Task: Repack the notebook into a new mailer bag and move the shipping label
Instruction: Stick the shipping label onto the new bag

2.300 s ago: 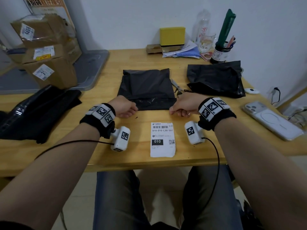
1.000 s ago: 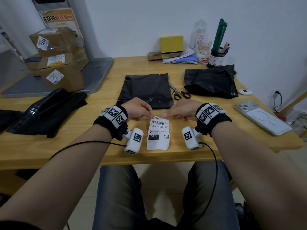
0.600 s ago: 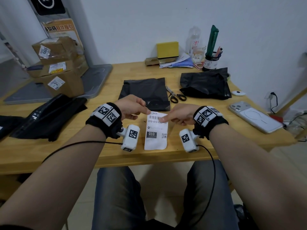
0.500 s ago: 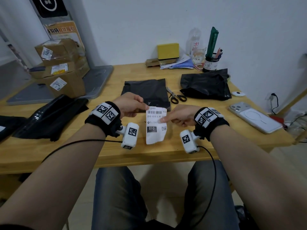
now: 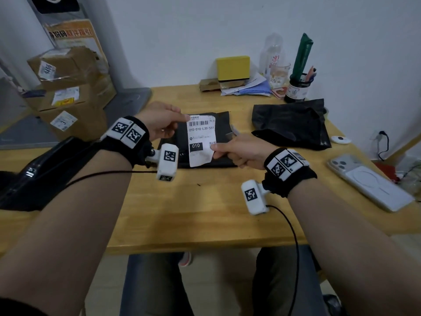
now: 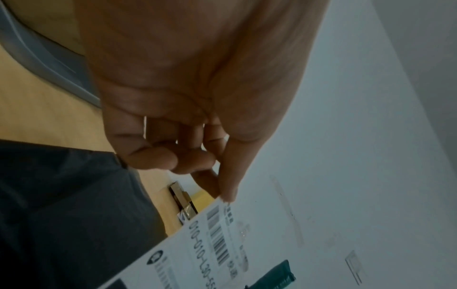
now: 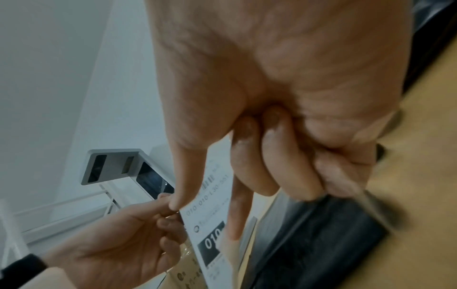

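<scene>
The white shipping label (image 5: 200, 139) hangs in the air over a flat black mailer bag (image 5: 221, 124) on the wooden table. My left hand (image 5: 180, 117) pinches its top left corner. My right hand (image 5: 215, 149) pinches its lower right edge between thumb and forefinger. In the left wrist view, the left hand (image 6: 226, 193) holds the label (image 6: 197, 244) by its corner above the bag (image 6: 61, 205). The right wrist view shows the label (image 7: 210, 215) between both hands, with the left hand (image 7: 123, 244) behind it. A second, crumpled black bag (image 5: 291, 126) lies to the right. No notebook shows.
Scissors (image 5: 234, 131) lie by the flat bag's right edge. Stacked cardboard boxes (image 5: 68, 87) stand far left, with more black bags (image 5: 45, 165) in front of them. A phone (image 5: 369, 181) lies at the right edge. A yellow box (image 5: 232, 67) and pen pot (image 5: 296, 90) stand at the back.
Both hands took the label by its edges, lifted it off the table near the front edge and carried it forward over the flat black bag.
</scene>
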A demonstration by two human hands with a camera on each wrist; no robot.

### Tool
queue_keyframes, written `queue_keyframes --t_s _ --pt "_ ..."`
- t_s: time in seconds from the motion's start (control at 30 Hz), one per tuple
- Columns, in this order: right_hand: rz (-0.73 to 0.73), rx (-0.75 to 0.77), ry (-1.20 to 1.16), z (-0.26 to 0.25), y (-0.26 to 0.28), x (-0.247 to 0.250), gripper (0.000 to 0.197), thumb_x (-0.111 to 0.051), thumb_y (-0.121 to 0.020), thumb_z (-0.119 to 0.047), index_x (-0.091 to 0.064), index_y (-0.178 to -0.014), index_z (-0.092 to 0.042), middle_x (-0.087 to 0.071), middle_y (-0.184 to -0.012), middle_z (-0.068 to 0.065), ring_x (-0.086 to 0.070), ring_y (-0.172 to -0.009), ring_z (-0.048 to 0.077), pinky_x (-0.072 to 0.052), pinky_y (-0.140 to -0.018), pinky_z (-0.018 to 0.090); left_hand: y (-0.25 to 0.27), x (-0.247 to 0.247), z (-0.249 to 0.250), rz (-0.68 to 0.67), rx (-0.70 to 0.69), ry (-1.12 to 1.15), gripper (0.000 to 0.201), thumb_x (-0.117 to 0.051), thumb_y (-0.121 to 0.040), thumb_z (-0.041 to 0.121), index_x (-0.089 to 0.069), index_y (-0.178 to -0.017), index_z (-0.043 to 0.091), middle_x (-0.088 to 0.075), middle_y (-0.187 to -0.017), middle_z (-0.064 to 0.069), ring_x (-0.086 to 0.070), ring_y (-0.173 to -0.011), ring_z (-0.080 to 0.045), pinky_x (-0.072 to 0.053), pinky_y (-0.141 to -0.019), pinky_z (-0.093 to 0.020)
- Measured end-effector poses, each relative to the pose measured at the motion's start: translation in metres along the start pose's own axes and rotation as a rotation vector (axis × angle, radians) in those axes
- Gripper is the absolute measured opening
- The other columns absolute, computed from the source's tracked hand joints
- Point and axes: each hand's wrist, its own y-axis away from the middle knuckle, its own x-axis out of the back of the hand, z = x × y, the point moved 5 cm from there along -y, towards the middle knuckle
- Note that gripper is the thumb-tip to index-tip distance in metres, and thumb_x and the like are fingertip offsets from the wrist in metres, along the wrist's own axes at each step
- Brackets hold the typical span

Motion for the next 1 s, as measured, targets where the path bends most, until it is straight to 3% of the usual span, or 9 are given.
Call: queue_keyframes --t_s 0.1,0.17,0.3,0.57,0.67,1.0 --pt "0.013 -0.012 0.063 -0.016 -0.023 0.006 0.056 -0.072 -0.085 -0.059 -0.077 -0.099 -0.005 -0.027 -0.055 -0.003 -0.021 -0.049 0.013 -0.015 -0.052 0.030 -0.026 0.004 0.008 -0.029 0.005 -0.037 0.026 -0.082 -0.080 0.017 -0.057 -0.082 0.024 -0.062 -0.079 0.001 -0.053 -0.063 -0.009 -0.050 -0.063 -0.026" --pt "0.039 0.006 0.133 -0.025 -0.038 0.008 0.053 -0.075 -0.083 -0.056 -0.078 -0.093 -0.004 -0.030 -0.052 -0.002 -0.023 -0.047 0.015 -0.018 -0.049 0.029 -0.041 0.006 0.011 -0.038 0.004 -0.037 0.025 -0.081 -0.080 0.018 -0.057 -0.082 0.024 -0.063 -0.075 0.002 -0.054 -0.064 -0.009 -0.050 -0.069 -0.027" --pt "0.070 0.042 0.117 -0.036 -0.060 0.012 0.035 -0.078 -0.087 -0.037 -0.075 -0.090 -0.002 -0.030 -0.053 0.000 -0.023 -0.045 0.015 -0.018 -0.045 0.027 -0.062 0.010 0.018 -0.053 -0.008 -0.015 0.025 -0.082 -0.080 0.018 -0.058 -0.082 0.024 -0.061 -0.074 0.004 -0.052 -0.061 -0.007 -0.049 -0.065 -0.025" --pt "0.058 0.034 0.182 -0.041 -0.079 0.013 0.025 -0.079 -0.086 -0.031 -0.076 -0.093 -0.008 -0.035 -0.054 0.002 -0.027 -0.046 0.016 -0.023 -0.046 0.028 -0.091 0.018 0.028 -0.024 -0.019 0.044 0.024 -0.079 -0.083 0.016 -0.057 -0.086 0.024 -0.066 -0.069 0.009 -0.052 -0.059 -0.006 -0.048 -0.062 -0.024" --pt "0.051 0.019 0.197 -0.037 -0.083 0.014 0.023 -0.076 -0.089 -0.030 -0.078 -0.086 -0.008 -0.035 -0.054 0.002 -0.028 -0.046 0.016 -0.024 -0.047 0.029 -0.105 0.019 0.027 -0.015 -0.011 0.050 0.024 -0.079 -0.083 0.015 -0.057 -0.086 0.024 -0.064 -0.070 0.009 -0.052 -0.058 -0.006 -0.048 -0.062 -0.025" --pt "0.021 -0.055 0.273 -0.035 -0.105 0.014 0.024 -0.064 -0.097 -0.034 -0.080 -0.090 -0.017 -0.038 -0.055 -0.001 -0.031 -0.047 0.014 -0.026 -0.046 0.025 -0.154 0.010 -0.006 0.059 0.039 -0.111 0.026 -0.086 -0.075 0.017 -0.061 -0.081 0.021 -0.061 -0.077 0.002 -0.053 -0.066 -0.010 -0.046 -0.056 -0.023"
